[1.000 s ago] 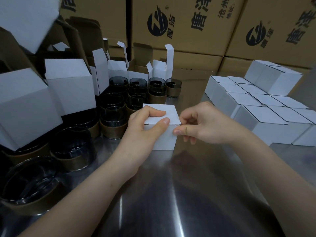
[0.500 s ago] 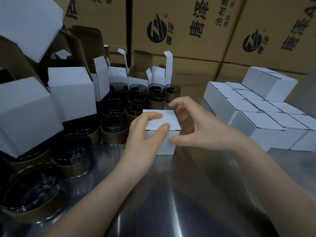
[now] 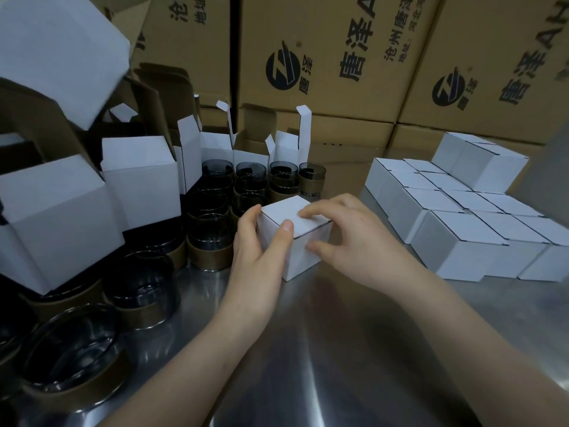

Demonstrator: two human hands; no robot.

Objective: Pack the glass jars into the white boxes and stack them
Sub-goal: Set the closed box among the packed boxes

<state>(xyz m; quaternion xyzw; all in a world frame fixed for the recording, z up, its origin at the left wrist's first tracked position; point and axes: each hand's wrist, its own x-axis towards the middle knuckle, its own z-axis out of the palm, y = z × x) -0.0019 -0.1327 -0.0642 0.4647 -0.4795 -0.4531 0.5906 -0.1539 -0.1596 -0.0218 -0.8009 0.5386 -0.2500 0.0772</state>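
A closed white box (image 3: 303, 252) stands on the steel table (image 3: 354, 349) at the centre, turned corner-on to me. My left hand (image 3: 261, 245) grips its left side, thumb on the top front edge. My right hand (image 3: 348, 235) holds its right side, fingers on the lid and thumb on the front face. Dark glass jars (image 3: 212, 238) with brown bands stand in rows to the left and behind. Closed white boxes (image 3: 462, 223) lie stacked in rows at the right, with two more on top at the back.
Open white boxes (image 3: 141, 180) with raised flaps crowd the left side and the back behind the jars. Large brown cartons (image 3: 323, 57) with printed logos wall off the rear. A big jar (image 3: 70, 355) sits at the near left edge.
The box has been turned so a corner faces me. My right hand has moved from beside the box onto its lid and right side. The view has shifted closer.
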